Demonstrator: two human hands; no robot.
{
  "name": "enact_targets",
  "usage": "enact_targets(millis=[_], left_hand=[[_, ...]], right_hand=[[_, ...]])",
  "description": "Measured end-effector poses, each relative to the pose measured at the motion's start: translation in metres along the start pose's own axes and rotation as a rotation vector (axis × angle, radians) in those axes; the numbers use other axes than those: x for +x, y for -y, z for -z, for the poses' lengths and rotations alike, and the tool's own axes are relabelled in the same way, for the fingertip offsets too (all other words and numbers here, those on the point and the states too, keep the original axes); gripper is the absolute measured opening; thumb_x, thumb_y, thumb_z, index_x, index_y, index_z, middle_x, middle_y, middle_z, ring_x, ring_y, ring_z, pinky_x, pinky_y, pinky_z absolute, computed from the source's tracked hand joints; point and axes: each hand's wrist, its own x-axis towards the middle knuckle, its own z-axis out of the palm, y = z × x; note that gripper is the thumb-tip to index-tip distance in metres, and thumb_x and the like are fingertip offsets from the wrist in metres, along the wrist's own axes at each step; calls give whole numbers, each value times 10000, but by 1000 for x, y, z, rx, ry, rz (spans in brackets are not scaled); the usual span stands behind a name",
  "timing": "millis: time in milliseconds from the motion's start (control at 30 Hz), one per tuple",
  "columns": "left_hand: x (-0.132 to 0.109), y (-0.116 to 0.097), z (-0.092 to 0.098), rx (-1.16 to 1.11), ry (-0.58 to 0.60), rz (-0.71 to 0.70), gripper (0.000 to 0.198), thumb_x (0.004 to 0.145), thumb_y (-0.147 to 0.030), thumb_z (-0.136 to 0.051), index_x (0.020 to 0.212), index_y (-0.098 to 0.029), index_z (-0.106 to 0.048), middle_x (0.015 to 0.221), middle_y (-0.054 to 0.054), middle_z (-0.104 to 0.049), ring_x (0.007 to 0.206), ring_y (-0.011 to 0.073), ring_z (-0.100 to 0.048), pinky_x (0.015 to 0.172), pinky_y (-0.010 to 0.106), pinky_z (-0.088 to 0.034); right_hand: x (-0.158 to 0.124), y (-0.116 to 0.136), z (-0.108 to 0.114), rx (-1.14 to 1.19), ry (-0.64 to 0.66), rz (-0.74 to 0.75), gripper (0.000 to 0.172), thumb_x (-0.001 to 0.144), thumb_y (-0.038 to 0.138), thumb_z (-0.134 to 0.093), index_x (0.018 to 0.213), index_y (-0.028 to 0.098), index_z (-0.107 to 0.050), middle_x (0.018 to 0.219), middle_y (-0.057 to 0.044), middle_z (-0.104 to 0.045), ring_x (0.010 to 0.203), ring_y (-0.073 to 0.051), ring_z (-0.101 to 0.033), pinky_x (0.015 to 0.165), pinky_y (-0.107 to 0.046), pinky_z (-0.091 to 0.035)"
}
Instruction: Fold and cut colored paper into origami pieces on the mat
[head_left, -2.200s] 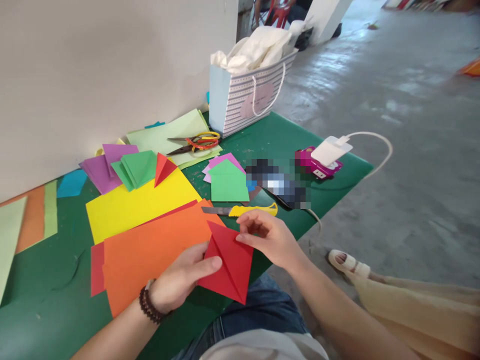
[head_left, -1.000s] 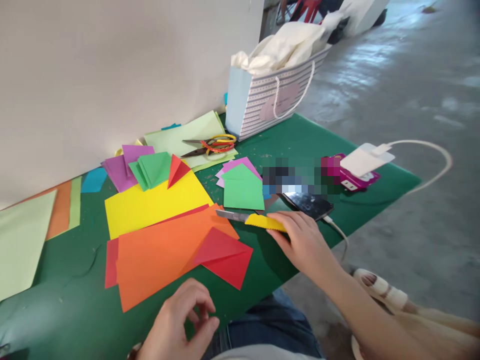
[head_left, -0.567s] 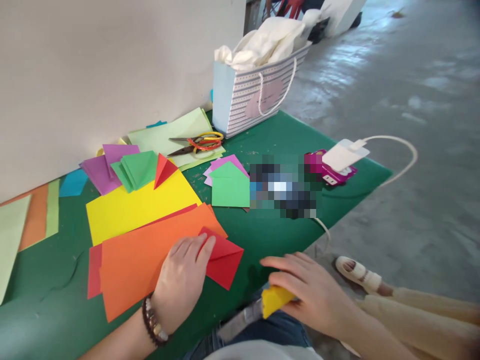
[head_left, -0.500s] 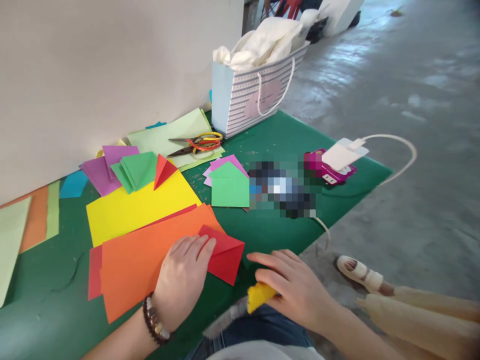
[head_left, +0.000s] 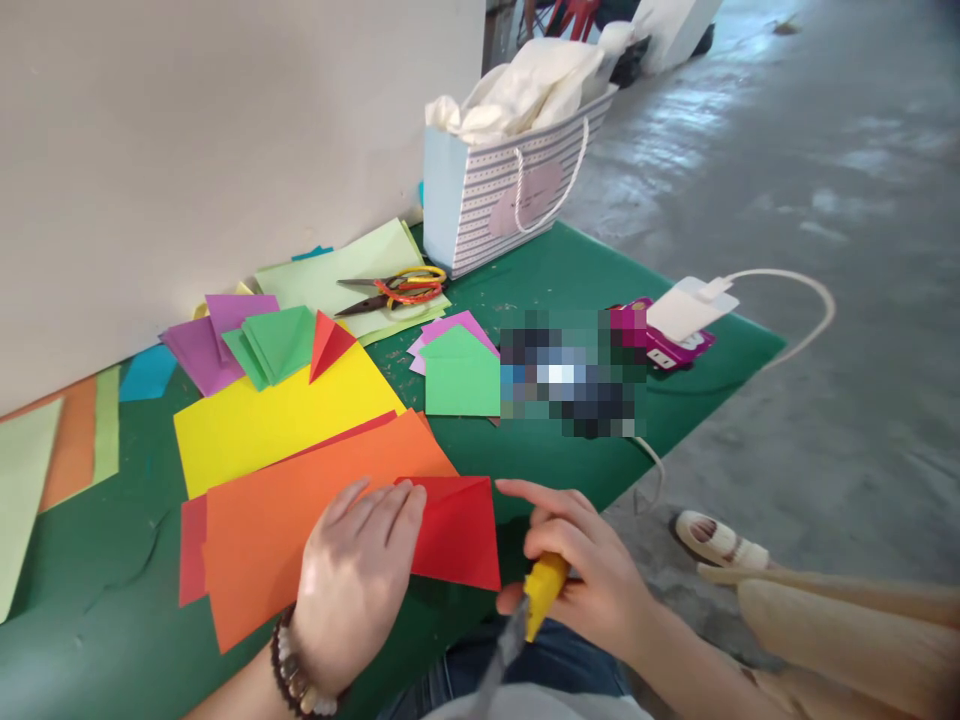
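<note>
- No words, numbers or brands can be read anywhere.
- The pink oval label (head_left: 525,200) on the striped paper bag (head_left: 480,205) carries faint marks, too small to read.
- The white charger (head_left: 686,305) and the magenta power strip (head_left: 664,345) show no legible print.

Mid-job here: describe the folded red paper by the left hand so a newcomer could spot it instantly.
On the green table, find the big orange sheet nearest the person. The folded red paper overlaps its right end, under the left hand. Unlike the smaller red triangle farther back, it lies flat.
</note>
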Motion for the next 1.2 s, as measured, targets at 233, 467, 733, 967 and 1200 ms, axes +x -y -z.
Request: enact_targets(millis=[233,467,733,967,1200], left_hand=[[-15,-3,-5,4,124,-12,351,905,-36,-350,1023,-132,-667,1091,78,-705,997,223,-648,905,394,-485],[-30,-15,-11,64,210,-3,345,895,-72,-370,1057,-161,-660,1171,95,-660,1133,256,-576,1015,442,-414],[-43,-31,-26,109,331,2,419,915,-230,-458,1329,-241,-522,1395,60,-503,1303,290,-418,1106,466,-293],[-48,-40,-34,39,375,-86,490,930,-255,-402,1416,-200,-422,1479,61,-411,1388,277,-296,1159,484,-167],[-47,-43,-37,8,452,-95,542,906,-256,-431,1443,-194,-385,1531,49,-329,1400,325,-247,1157,547,-124]], right_hand=[[-28,-22,32,-238,227,32,465,855,581,-547,1123,202,-582,872,-68,-668,684,-159,-624,604,-269,-483],[-36,-14,34,-324,413,104,327,951,273,-433,1227,310,-603,935,-73,-612,743,-152,-611,627,-273,-492],[-55,3,28,-309,454,-38,388,945,214,-431,1309,288,-543,946,-81,-572,756,-142,-614,611,-242,-501],[-67,12,26,-308,461,-123,362,962,246,-409,1293,287,-551,908,-46,-577,639,-98,-617,538,-200,-486],[-62,16,27,-289,457,-135,372,956,212,-394,1289,258,-555,905,-55,-612,661,-101,-634,500,-180,-464]])
